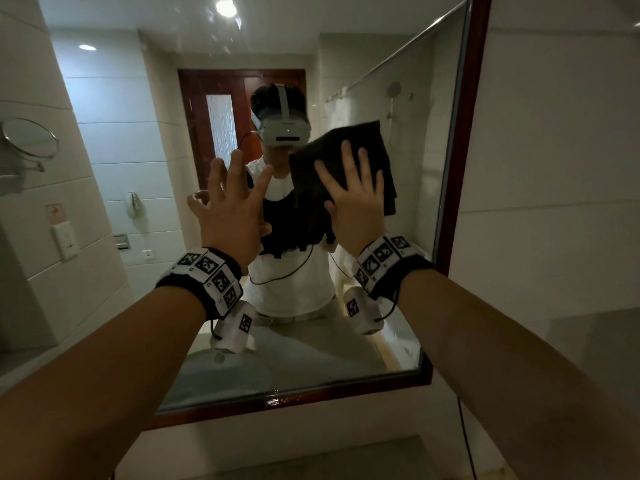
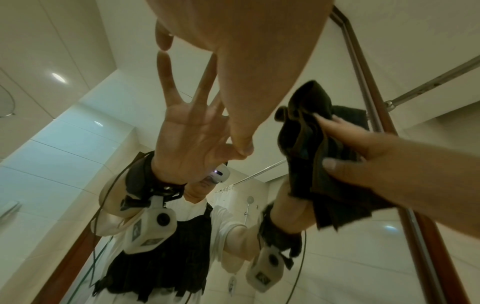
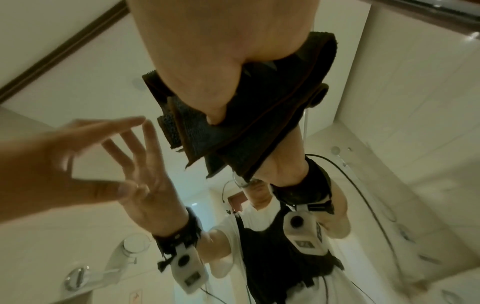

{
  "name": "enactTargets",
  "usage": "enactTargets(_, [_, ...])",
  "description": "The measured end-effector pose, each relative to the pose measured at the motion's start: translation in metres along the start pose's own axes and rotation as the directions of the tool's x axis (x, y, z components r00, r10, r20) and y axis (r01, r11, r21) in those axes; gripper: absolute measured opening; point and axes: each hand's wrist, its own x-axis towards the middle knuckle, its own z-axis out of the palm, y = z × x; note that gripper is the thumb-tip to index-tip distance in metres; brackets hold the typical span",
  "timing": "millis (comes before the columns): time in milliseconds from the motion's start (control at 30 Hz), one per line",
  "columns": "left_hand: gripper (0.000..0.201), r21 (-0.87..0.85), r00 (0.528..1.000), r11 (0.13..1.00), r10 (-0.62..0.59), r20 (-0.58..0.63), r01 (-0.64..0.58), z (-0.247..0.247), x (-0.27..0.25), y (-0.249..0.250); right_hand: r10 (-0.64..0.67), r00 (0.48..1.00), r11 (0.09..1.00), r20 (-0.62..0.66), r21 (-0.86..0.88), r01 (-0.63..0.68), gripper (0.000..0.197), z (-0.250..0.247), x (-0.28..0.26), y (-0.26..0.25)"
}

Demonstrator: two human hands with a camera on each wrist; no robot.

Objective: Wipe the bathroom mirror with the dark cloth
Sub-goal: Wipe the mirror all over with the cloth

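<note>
The bathroom mirror (image 1: 138,150) in its dark wooden frame (image 1: 460,168) fills the head view in front of me. My right hand (image 1: 356,202) presses the folded dark cloth (image 1: 367,143) flat against the glass at upper right of centre, fingers straight and spread; the cloth's lower part hangs below the palm. The right wrist view shows the cloth (image 3: 259,127) under that hand (image 3: 207,61). My left hand (image 1: 235,202) is empty beside it, fingers spread. In the left wrist view a fingertip of the left hand (image 2: 246,61) meets its own reflection on the glass.
A round swivel mirror (image 1: 31,138) sticks out from the tiled wall at far left. A white tiled wall (image 1: 554,168) runs right of the frame. A pale counter surface (image 1: 311,459) lies below the mirror's lower edge. A black cable (image 1: 465,441) hangs at lower right.
</note>
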Motion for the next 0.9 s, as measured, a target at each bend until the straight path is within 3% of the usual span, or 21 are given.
enactTargets(267, [0.077,-0.052,0.999,0.999,-0.015,-0.031,0.013,0.008,-0.030,-0.004,-0.008,0.995,0.999,0.102,0.032,0.005,0.082,0.015,-0.053,-0.003])
enactTargets(433, [0.078,-0.107,0.996,0.990,-0.090,-0.020,0.088,0.039,-0.066,-0.003,0.004,0.998,0.997,0.070,0.082,-0.009,0.074,0.026,-0.073,-0.007])
enactTargets(633, [0.087,-0.091,0.991,0.986,-0.135,0.025,0.136,0.053,-0.068,0.007,0.052,0.997,0.988,0.056,0.143,-0.059,0.055,0.043,-0.095,-0.015])
enactTargets(900, [0.089,-0.095,0.992,0.987,-0.127,-0.002,0.126,0.057,-0.069,0.002,0.052,0.998,0.993,0.018,0.109,-0.054,0.057,0.056,-0.114,-0.017])
